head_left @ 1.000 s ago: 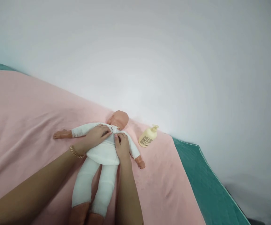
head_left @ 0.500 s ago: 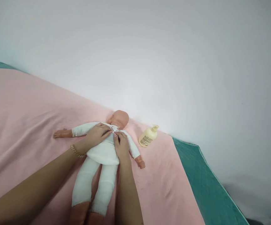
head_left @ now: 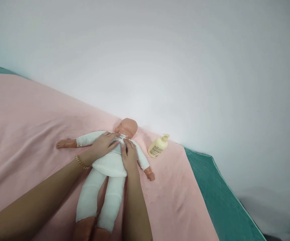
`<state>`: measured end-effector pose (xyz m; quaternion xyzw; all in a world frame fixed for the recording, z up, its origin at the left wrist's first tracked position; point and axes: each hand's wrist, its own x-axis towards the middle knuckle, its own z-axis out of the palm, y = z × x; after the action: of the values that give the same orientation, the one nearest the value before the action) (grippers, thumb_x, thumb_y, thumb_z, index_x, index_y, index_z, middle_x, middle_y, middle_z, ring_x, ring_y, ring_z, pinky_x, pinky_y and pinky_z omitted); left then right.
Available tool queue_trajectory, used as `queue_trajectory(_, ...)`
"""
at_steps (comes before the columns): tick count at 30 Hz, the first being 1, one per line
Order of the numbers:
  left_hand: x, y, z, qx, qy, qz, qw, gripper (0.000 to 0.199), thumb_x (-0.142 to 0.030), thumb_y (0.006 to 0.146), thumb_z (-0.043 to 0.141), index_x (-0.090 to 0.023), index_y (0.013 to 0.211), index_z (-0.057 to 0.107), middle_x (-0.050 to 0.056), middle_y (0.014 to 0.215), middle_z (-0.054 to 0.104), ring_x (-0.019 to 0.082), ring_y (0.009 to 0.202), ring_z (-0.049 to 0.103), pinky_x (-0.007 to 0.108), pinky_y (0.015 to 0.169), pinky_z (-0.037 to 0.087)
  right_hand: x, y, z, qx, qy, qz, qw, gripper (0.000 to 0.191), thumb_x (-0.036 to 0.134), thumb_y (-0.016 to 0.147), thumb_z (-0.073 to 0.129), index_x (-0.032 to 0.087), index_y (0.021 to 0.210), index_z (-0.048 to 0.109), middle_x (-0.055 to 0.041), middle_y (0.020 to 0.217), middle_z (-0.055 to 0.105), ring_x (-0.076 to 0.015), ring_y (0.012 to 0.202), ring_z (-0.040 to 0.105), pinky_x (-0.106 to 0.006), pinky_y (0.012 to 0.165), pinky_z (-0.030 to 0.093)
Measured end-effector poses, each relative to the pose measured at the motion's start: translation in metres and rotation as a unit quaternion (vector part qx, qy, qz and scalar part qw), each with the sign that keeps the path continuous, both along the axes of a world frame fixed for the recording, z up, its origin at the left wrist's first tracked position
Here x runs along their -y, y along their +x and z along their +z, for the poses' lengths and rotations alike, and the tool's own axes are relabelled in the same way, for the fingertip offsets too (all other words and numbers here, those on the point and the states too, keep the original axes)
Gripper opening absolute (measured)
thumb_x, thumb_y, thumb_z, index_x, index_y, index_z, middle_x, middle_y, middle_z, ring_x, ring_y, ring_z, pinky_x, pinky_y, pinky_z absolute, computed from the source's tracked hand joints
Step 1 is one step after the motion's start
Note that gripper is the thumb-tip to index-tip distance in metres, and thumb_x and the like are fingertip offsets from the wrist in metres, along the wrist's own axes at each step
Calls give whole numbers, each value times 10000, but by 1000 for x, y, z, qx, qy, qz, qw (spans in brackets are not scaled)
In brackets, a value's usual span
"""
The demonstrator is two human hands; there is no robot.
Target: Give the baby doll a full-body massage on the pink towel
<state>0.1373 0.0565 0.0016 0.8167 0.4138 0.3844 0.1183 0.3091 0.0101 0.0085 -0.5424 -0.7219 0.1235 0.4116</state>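
A baby doll (head_left: 109,164) with a white cloth body lies stretched out, its bare head away from me and its arms spread. My left hand (head_left: 105,144), with a gold bracelet at the wrist, rests on the left of the doll's upper body, fingers spread. On the right of the chest lies my right hand (head_left: 130,154), its fingers also apart. Between the two hands a strip of the doll's chest shows, with a small dark detail near the neck. Neither hand holds anything that I can make out.
A pale yellow pump bottle (head_left: 157,146) stands to the right of the doll's head. Under everything is a pink cloth (head_left: 175,187) with folds at the left, over a green sheet (head_left: 217,190). A pale wall (head_left: 145,60) rises behind.
The fingertips of both hands, which were close together at the middle of the chest, have moved apart a little. The doll and the bottle have kept their places.
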Motion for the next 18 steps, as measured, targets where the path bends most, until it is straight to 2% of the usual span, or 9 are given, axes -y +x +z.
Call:
queue_trajectory(7,-5,0,-1,-17,-19,-6,1000,402,-443,961,402,-176,1163,624,101,1186,686,293,1126,573,438,1023,409,-1,0,2,19,-22,-4,1000,363,367,1003,417,191,1212,655,-97,1241,660,-230,1228,532,-397,1083,369)
queue_trajectory(13,0,0,1,-16,-21,-7,1000,427,-463,966,383,-174,1172,621,98,1180,686,288,1123,576,440,1017,416,1,0,3,-6,-23,10,1000,360,335,996,420,183,1244,632,-100,1278,634,-227,1248,513,-403,1097,364)
queue_trajectory(16,2,-5,7,-20,-12,-6,1000,452,-457,966,391,-160,1246,584,107,1250,650,287,1170,541,434,1034,399,7,5,12,-47,-11,15,999,360,348,991,431,194,1255,622,-95,1298,613,-219,1258,504,-391,1099,371)
queue_trajectory(18,3,-11,16,-30,0,4,1000,467,-458,953,409,-155,1266,577,117,1285,626,297,1194,518,448,1043,383,13,12,23,-70,-5,8,997,330,343,982,451,207,1205,653,-87,1256,628,-218,1230,520,-384,1074,395)
